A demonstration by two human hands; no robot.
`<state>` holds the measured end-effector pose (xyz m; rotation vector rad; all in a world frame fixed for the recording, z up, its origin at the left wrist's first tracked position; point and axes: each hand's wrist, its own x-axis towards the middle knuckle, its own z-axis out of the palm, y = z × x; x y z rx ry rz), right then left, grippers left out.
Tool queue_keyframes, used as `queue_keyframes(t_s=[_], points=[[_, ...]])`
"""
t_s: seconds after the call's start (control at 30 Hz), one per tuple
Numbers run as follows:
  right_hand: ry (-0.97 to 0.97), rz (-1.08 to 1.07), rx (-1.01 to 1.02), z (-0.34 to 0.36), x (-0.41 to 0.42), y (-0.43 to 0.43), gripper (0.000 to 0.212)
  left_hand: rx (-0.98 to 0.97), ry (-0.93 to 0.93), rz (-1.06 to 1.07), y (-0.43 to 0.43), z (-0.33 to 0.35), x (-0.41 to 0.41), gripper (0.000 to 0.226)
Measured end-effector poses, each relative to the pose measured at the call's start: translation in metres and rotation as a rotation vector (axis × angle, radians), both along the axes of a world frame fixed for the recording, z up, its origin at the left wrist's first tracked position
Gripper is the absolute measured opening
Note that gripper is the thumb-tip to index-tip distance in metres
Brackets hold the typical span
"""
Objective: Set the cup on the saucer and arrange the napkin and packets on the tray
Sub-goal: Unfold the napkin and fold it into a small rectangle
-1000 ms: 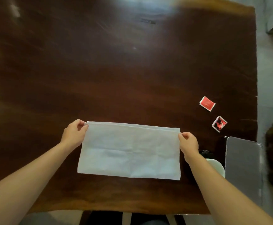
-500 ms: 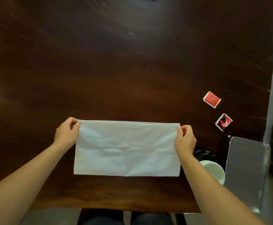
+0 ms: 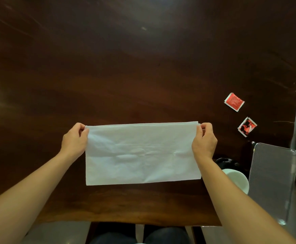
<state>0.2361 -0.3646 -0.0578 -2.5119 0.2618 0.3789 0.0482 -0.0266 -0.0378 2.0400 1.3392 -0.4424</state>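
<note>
bare forearms [image 3: 43, 182], dark trousers [image 3: 164, 235]

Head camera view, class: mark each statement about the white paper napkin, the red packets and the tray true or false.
1. Both hands pinch the white paper napkin at its far corners. True: left hand, right hand.
2. The two red packets lie on the clear ribbed plastic tray. False: they lie on the dark wooden table.
3. The napkin is crumpled into a ball. False: it is spread flat, folded.
4. The tray holds nothing visible. True.
</note>
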Motion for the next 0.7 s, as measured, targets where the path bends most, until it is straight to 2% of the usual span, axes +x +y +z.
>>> queue_keyframes(t_s=[0.2,0.3,0.4,0.47,0.63,0.7], points=[[-0.095,0.006,0.124,-0.005,0.002,0.0,0.01,0.006,-0.029,-0.005,-0.001,0.0,-0.002,0.019],[-0.057,-0.033,0.071,-0.009,0.009,-0.001,0.011,0.006,-0.035,-0.002,-0.001,-0.001,-0.002,0.02],[0.027,-0.043,0.099,-0.01,0.017,0.0,0.008,0.008,-0.049,0.001,-0.001,-0.003,-0.003,0.022],[0.07,-0.016,0.112,-0.007,0.021,0.004,0.015,0.017,-0.053,-0.005,0.0,-0.005,-0.004,0.023],[-0.007,0.189,-0.038,-0.002,0.029,0.012,0.029,0.042,-0.039,-0.011,0.0,-0.009,-0.005,0.023],[-0.095,0.341,-0.12,-0.003,0.03,0.012,0.023,0.048,-0.044,-0.015,-0.001,-0.009,-0.006,0.022]])
